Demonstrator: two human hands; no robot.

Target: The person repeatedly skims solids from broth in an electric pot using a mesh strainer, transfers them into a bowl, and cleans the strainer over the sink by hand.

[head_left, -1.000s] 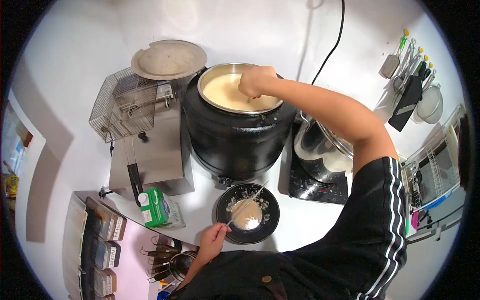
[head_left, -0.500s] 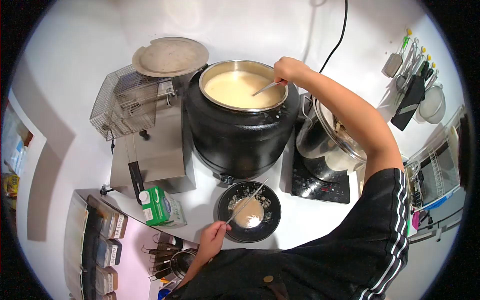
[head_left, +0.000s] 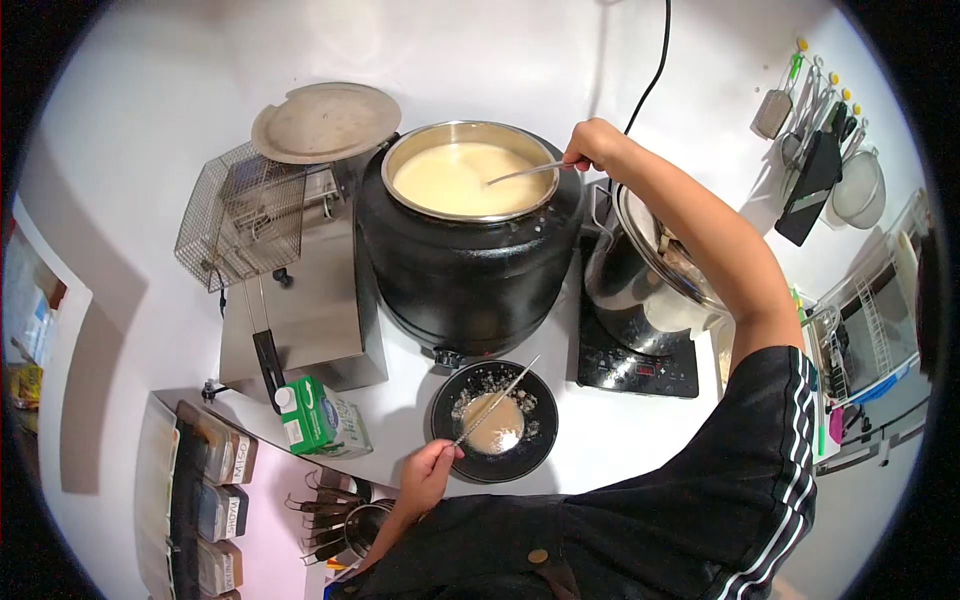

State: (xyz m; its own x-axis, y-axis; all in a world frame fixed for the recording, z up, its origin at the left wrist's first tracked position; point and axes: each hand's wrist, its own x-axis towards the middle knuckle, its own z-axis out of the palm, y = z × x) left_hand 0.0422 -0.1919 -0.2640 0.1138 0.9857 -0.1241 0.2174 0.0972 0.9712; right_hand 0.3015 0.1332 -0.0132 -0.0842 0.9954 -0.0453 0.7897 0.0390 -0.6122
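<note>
My right hand [head_left: 595,146] is closed on the handle of a metal ladle [head_left: 525,173] at the right rim of a large black soup warmer [head_left: 470,265]. The ladle's lower end dips into creamy pale liquid [head_left: 460,175], so its bowl is hidden. Below the warmer, a black bowl [head_left: 540,440] holds a beige liquid [head_left: 497,425] with whitish bits around its inner wall. My left hand [head_left: 430,473] pinches one end of a thin metal utensil [head_left: 497,400], which lies slantwise over this bowl.
Right of the warmer, a steel pot [head_left: 630,280] stands on a black induction cooker [head_left: 640,372]. To the left are a steel fryer [head_left: 300,325], a wire basket [head_left: 240,215], a round lid [head_left: 325,122] and a green-and-white carton [head_left: 318,415]. Utensils hang on the right wall.
My right hand has moved right, from above the liquid to beyond the warmer's rim, and the ladle now slants more flatly. My left hand has stayed at the bowl.
</note>
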